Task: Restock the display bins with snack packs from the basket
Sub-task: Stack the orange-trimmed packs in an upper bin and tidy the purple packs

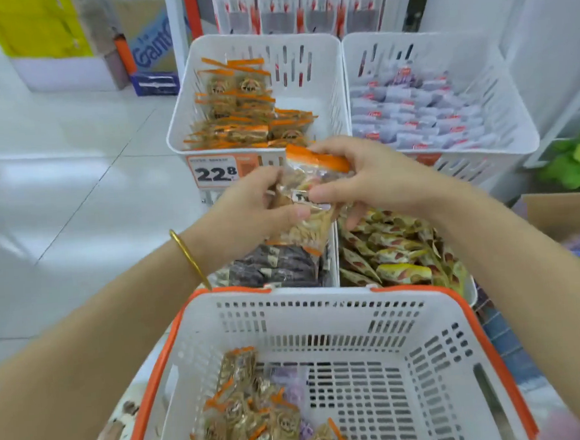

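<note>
Both hands are holding one snack pack (309, 198) between them. The left hand (246, 205) is curling its fingers (291, 214) round the pack's left edge, with the thumb pressing on the clear, crinkly front. The right hand (364, 176) is pinching the right side, its fingers (324, 194) closing over the flat orange seal strip at the top while the thumb is lying on the small label. The pack is a glossy, transparent, roughly rectangular pouch showing pale tan pieces inside.

Beyond the fingers, a white slotted plastic bin (305, 67) is holding matching orange-sealed packs (240, 120) in flat layers. A price tag (215, 173) is hanging on its front, just left of the left fingers. Beyond the right fingers, a second white bin (500, 102) is carrying soft white-and-purple packets (422, 114).

Under the left fingers, dark brown packs (278, 268) are lying in a lower bin. Under the right fingers, yellow pointed wrappers (397, 246) are heaping up in the neighbouring one.

Nearer than the fingers, below both forearms, a white perforated basket (323, 317) with an orange rim is carrying more pouches (254, 414), bunched at its left side. A thin gold bangle (190, 257) is circling the left wrist.
</note>
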